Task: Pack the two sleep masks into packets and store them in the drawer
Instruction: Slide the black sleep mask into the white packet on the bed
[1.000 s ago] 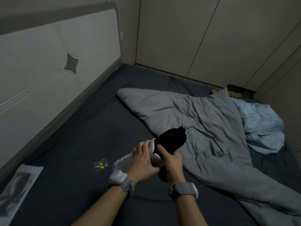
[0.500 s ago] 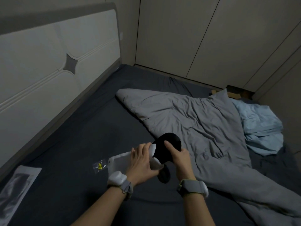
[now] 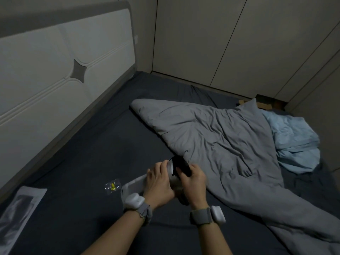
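A black sleep mask [image 3: 181, 165] sticks partly out of the mouth of a clear white-edged packet [image 3: 135, 184] over the dark bed. My left hand [image 3: 159, 183] grips the packet near its open end. My right hand [image 3: 195, 181] holds the black mask, its fingers curled round it and pushing it into the opening. Most of the mask is hidden by my hands and the packet. A second packet [image 3: 17, 214] with something dark inside lies flat at the bed's near left corner.
A small clear bag with yellow earplugs [image 3: 112, 186] lies left of the packet. A crumpled grey duvet [image 3: 220, 144] covers the bed's right half, with a light blue sheet [image 3: 294, 138] beyond. The padded headboard [image 3: 55, 76] runs along the left; cupboard doors stand behind.
The black mask has gone from standing well above the packet to mostly inside it. My right hand moved down and left over the packet mouth.
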Available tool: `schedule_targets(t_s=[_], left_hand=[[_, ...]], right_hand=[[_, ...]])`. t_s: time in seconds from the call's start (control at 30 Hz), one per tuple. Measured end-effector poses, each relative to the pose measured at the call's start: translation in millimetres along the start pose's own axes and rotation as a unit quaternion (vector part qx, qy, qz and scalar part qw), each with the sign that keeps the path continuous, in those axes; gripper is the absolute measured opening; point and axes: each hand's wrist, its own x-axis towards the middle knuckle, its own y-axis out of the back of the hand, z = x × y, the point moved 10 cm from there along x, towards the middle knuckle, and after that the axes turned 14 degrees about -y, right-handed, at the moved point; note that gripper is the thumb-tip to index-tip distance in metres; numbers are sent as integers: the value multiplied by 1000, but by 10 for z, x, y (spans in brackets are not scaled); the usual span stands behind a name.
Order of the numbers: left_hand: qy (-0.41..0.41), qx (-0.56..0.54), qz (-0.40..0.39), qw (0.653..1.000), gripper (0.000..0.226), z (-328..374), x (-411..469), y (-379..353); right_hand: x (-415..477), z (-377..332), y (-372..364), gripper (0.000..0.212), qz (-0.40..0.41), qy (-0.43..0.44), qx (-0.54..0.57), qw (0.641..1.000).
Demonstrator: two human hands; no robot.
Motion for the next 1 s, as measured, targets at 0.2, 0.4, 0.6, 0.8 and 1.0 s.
schedule_targets(t_s=[0.2, 0.4, 0.6, 0.8, 1.0], left_hand=[[-36, -38, 25, 998, 112, 117, -18, 110], [-25, -4, -3, 1000, 116, 54, -31, 79], [-48, -33, -21, 998, 110, 130, -28, -3], [-42, -15, -25, 999, 111, 7, -49, -111], [-64, -6, -32, 997, 102, 22, -103, -280]], right_hand=[[-1, 104, -215, 28, -152, -112, 23, 982], [122, 96, -86, 22, -95, -52, -22, 994], [28, 284, -402, 30, -212, -112, -76, 968], [117, 369, -405, 30, -207, -108, -133, 963], [128, 647, -708, 26, -265, -145, -230, 925]])
